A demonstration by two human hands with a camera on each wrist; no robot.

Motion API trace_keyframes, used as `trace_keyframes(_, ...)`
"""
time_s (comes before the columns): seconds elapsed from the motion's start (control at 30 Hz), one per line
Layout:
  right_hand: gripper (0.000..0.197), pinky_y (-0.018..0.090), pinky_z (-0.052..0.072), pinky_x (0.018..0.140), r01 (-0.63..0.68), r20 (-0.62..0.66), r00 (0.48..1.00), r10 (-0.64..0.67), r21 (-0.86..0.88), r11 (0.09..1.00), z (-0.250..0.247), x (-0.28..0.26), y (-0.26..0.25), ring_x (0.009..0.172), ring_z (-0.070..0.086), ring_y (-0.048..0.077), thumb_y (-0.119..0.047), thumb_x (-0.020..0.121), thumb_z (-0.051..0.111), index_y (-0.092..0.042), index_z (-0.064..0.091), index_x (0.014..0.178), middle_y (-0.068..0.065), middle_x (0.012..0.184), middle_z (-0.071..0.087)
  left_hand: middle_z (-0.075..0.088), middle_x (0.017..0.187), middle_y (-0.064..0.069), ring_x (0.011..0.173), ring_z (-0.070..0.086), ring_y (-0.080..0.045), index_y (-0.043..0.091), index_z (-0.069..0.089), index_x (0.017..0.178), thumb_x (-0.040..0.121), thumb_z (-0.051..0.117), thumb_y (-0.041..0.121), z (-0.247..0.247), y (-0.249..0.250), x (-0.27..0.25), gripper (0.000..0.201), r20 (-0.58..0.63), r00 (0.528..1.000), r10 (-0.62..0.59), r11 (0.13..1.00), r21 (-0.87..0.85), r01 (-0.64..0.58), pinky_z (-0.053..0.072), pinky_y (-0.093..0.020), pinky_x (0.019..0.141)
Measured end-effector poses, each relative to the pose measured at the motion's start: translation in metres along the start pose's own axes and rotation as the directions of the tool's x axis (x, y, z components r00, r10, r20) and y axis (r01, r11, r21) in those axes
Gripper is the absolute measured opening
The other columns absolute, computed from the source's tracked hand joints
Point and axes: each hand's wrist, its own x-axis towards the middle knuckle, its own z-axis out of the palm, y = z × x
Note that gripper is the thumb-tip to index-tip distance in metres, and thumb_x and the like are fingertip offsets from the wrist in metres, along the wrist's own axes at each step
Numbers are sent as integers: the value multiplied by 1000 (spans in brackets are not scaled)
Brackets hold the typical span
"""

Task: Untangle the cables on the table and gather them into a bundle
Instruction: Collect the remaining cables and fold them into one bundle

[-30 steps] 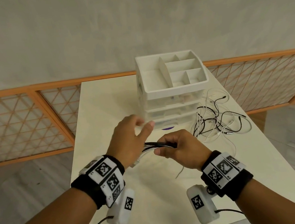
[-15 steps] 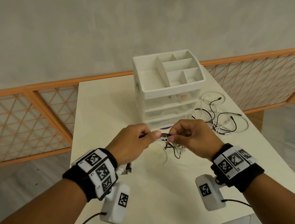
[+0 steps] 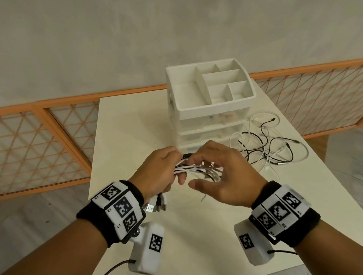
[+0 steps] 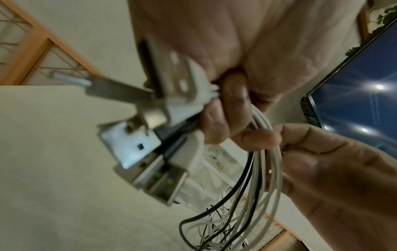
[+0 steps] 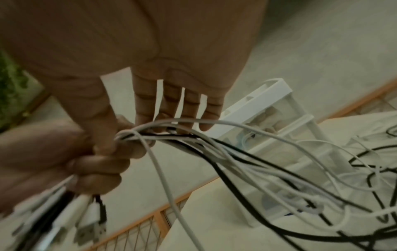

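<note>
My left hand (image 3: 157, 172) grips a bundle of white and black cables (image 3: 190, 168) above the table's middle. Their USB plugs (image 3: 155, 206) hang below the fist, and show large and blurred in the left wrist view as plugs (image 4: 133, 144) under curled fingers (image 4: 223, 110). My right hand (image 3: 218, 179) is spread over the strands just right of the fist. Its fingers (image 5: 171, 108) are straight, and the cables (image 5: 214, 149) run across their tips. The strands trail down to a loose tangle (image 3: 270, 144) on the table at right.
A white drawer organizer (image 3: 213, 103) with an open compartment tray stands at the back of the cream table (image 3: 193, 243), beside the tangle. An orange lattice fence (image 3: 10, 154) runs behind. A dark screen (image 4: 354, 93) appears in the left wrist view.
My right hand has let go of the strands it pinched and now has its fingers spread across them. The left hand keeps its grip, with more strands gathered in it.
</note>
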Motion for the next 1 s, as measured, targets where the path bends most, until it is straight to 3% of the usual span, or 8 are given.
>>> trace_keyframes(0.13,10,32,50,61,20,-135,990,-30,-72,997,8,2,6,63,57,11,-12,77,72,-17,78,84,-3,74,67,59,68,-7,38,30,-10,7,52,94,103,38,15,0,-1,0,18,-23,1000,-5,1000,4,5,25,-21,39)
trace_keyframes(0.23,19,21,51,61,8,-209,978,-12,-21,1000,9,5,9,62,58,6,-10,78,69,-14,82,90,-1,81,69,49,63,-7,37,29,-10,11,48,91,104,37,15,-1,-5,4,18,-92,996,-9,1000,-14,8,26,-21,40)
trace_keyframes(0.37,38,14,48,65,30,-144,989,-39,-63,998,4,4,8,69,61,8,-8,76,68,-20,77,110,-3,97,65,60,73,-11,35,31,-10,11,53,101,104,42,15,-3,-5,8,12,-111,993,35,999,-7,-36,27,-20,39)
trace_keyframes(0.43,39,26,54,66,39,-94,994,-51,-122,992,4,3,9,74,62,12,-11,76,69,-22,75,112,-4,99,65,64,72,-10,35,32,-10,13,53,103,104,44,17,-3,-6,9,10,-119,991,64,998,31,-61,27,-21,39)
trace_keyframes(0.53,21,41,54,65,34,-121,991,-53,-154,987,6,3,8,74,63,15,-17,80,66,-22,79,96,-7,82,68,67,72,-7,34,32,-11,17,53,101,103,45,19,0,-11,10,8,-156,984,81,995,74,-70,29,-23,40)
trace_keyframes(0.77,17,34,52,62,51,-198,977,-78,-140,989,12,2,4,67,59,17,-10,74,71,-13,73,90,-3,87,65,61,65,-1,38,30,-14,21,53,107,103,50,26,-1,-7,6,7,-66,990,122,989,88,-116,28,-21,40)
trace_keyframes(0.87,13,35,52,60,47,-181,980,-81,-185,982,13,6,6,63,61,17,-11,69,72,-13,73,82,-3,78,66,60,65,0,40,31,-14,23,53,107,101,53,28,1,-9,5,8,-47,994,102,993,57,-100,29,-23,41)
trace_keyframes(1.0,12,26,48,55,35,-191,979,-74,-201,979,16,5,4,58,56,14,-15,68,72,-11,68,79,-4,73,61,61,62,6,35,38,-5,18,61,101,98,59,27,6,-9,4,9,-115,986,124,988,105,-112,32,-18,40)
